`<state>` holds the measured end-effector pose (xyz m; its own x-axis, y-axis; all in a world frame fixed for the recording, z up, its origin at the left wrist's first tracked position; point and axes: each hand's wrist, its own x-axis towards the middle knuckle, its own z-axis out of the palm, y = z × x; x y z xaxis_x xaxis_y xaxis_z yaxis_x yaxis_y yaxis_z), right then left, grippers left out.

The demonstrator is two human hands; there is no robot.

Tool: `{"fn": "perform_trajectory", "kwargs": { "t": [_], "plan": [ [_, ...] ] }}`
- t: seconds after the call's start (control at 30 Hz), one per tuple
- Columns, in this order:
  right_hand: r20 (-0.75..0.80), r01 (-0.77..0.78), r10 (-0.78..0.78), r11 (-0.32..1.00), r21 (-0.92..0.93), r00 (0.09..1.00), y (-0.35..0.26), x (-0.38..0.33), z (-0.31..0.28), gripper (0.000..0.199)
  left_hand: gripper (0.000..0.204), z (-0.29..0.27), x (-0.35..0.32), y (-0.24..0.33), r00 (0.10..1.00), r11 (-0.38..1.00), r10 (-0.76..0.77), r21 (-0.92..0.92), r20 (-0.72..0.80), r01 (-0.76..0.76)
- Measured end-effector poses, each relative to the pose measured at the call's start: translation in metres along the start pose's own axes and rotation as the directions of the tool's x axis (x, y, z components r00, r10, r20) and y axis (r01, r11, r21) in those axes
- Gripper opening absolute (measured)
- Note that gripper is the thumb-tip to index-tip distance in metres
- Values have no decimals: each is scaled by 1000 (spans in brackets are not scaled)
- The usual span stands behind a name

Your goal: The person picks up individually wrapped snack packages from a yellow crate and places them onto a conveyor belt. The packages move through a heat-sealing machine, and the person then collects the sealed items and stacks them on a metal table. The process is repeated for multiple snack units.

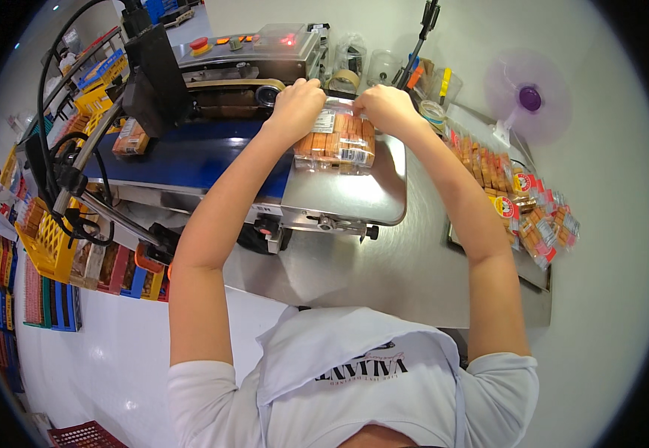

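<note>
A clear plastic packet of golden-brown stick-shaped biscuits [332,146], with white labels on it, lies on the steel plate [351,190] at the right end of a sealing machine. My left hand [298,110] grips the packet's far left corner, close to the machine's round wheel. At the far right corner, my right hand [386,110] pinches the film. Its fingertips are partly hidden behind the hand. To the left of the packet runs a blue conveyor belt [197,153], bearing another packet [130,139] at its far end.
Several filled packets [492,175] are heaped on the right of the steel table [324,280]. A purple fan [530,98] stands behind them. Tape rolls [345,80] sit beyond the plate. A black device on a metal arm [156,75] overhangs the belt; yellow crates [48,235] stand left.
</note>
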<state>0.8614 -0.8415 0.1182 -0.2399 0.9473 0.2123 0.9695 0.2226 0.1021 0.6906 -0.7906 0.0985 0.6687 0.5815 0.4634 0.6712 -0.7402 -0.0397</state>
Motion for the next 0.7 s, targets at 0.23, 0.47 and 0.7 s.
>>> {"fn": "perform_trajectory", "kwargs": {
  "t": [0.23, 0.47, 0.7],
  "plan": [
    [-97, 43, -35, 995, 86, 995, -17, 2, 9, 24, 20, -4, -4, -4, 994, 1000, -13, 0, 107, 13],
    [-154, 57, -41, 993, 102, 987, -28, 14, 20, 14, 26, -32, -30, 2, 996, 982, -82, -170, 43, 88],
    [-142, 32, -23, 998, 63, 990, -58, 36, 23, 15, 24, -47, -91, 47, 981, 963, -58, -269, -183, 6]
  ]
}}
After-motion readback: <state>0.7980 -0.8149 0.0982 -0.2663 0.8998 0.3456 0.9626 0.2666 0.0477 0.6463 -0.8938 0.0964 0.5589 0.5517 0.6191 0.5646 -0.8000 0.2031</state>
